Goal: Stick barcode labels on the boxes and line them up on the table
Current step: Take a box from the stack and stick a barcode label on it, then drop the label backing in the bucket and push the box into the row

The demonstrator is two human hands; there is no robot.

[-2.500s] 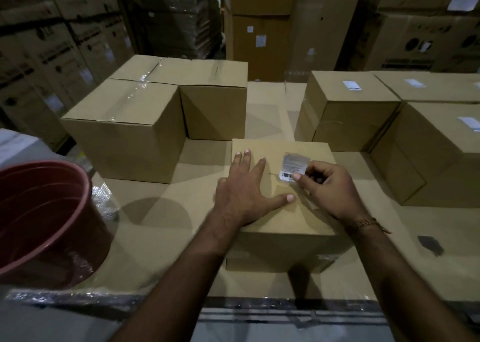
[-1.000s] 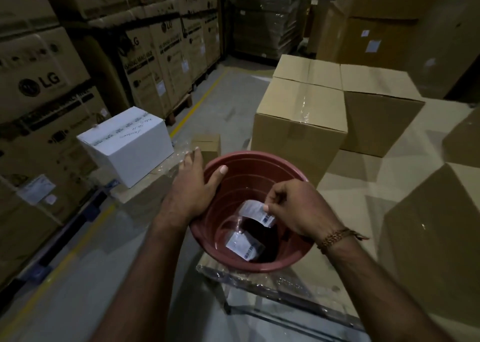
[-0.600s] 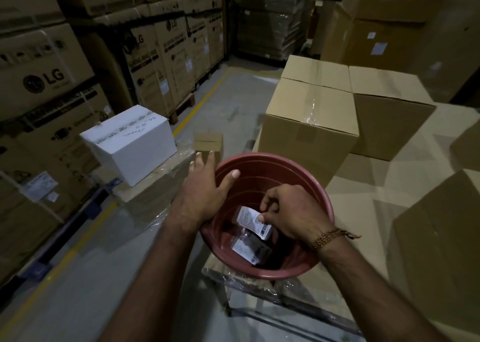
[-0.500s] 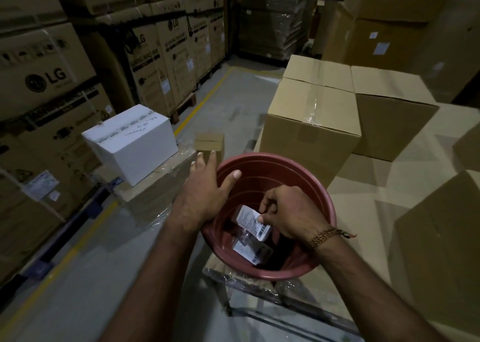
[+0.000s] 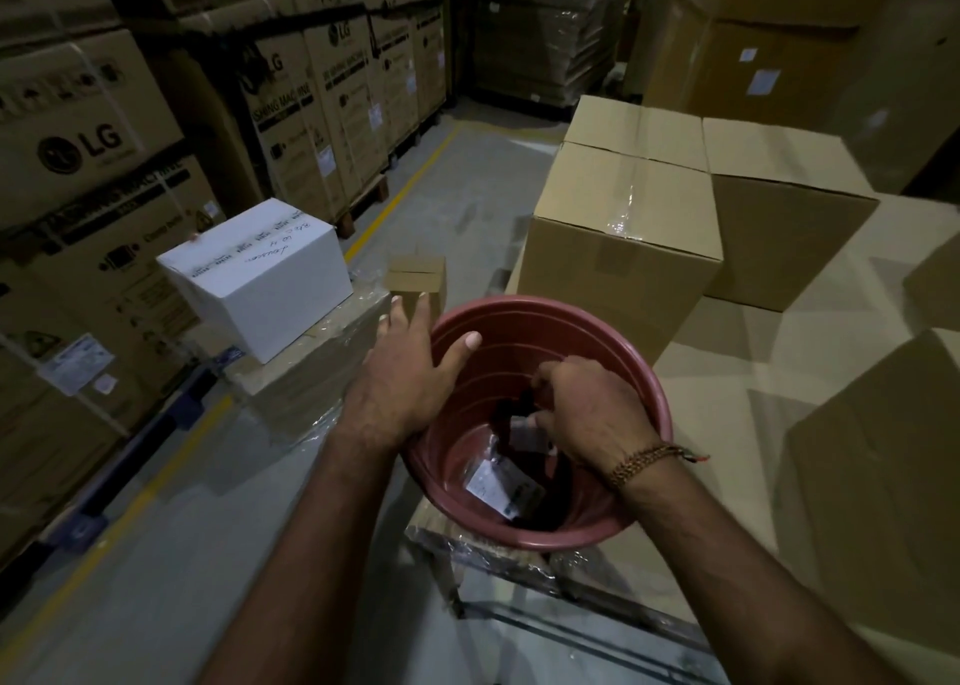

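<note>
Two hands meet at the red tub [image 5: 644,398]: the left hand [image 5: 410,377] rests spread over its left rim, the right hand [image 5: 587,414] curls inside, pinching a label [image 5: 522,434]. Another label [image 5: 488,481] lies lower, on the bottom.

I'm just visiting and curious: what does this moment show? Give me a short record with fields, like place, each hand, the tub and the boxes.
place: warehouse aisle, stacked cartons around a cardboard-covered table
left hand: fingers straight, resting on the tub's rim, thumb inside
right hand: inside the tub, fingers curled, pinching a small label slip
red tub: on the table's corner, another slip lying at the bottom
brown boxes: standing on the table behind the tub
white box: on a wrapped pallet to the left
</note>
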